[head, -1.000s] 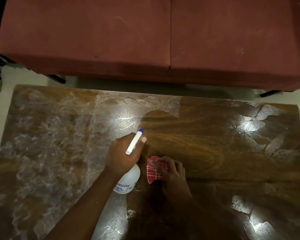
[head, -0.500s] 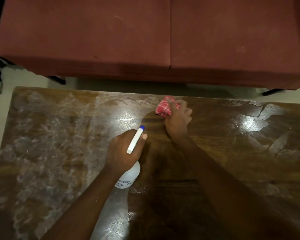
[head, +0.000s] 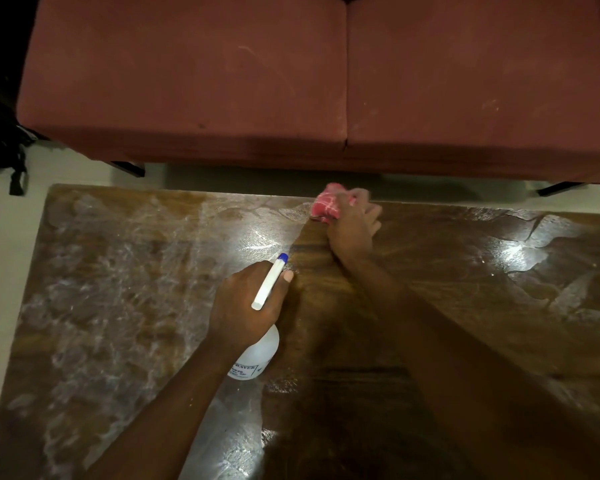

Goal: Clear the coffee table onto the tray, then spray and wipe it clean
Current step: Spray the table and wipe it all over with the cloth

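A dark wooden coffee table fills the lower view, its left half and right end covered with whitish wet spray film. My left hand grips a white spray bottle with a white nozzle and blue tip, held over the table's middle. My right hand is stretched out to the far edge of the table, pressing a red and white checked cloth against the surface. A strip of dry-looking wood runs under my right arm. No tray is in view.
A dark red sofa stands just beyond the table's far edge, with a narrow strip of pale floor between and at the left. A black bag strap lies on the floor at far left.
My right hand has swept the cloth from the near middle of the table out to its far edge. My left hand and the bottle have stayed nearly in place.
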